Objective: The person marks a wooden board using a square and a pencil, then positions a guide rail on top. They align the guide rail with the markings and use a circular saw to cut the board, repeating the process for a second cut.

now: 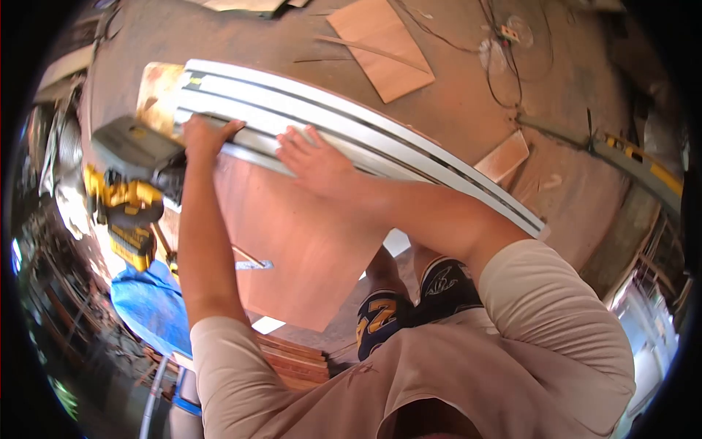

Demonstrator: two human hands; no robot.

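Note:
A long silvery guide rail with dark strips lies across the wood panel. My left hand grips the rail's near edge at its left end, thumb stretched to the right and the other fingers partly hidden. My right hand lies flat on the rail further along, fingers spread. Just left of my left hand is a yellow-and-black power saw, beside the rail's end. On the panel near my left forearm there is a thin stick-like piece with a small shiny part.
Beyond the rail, a loose wood sheet with a thin strip lies on the brown surface. Cables run to a power socket at the back. A yellow-and-grey long tool sits at right. Blue sheeting and stacked boards are nearby.

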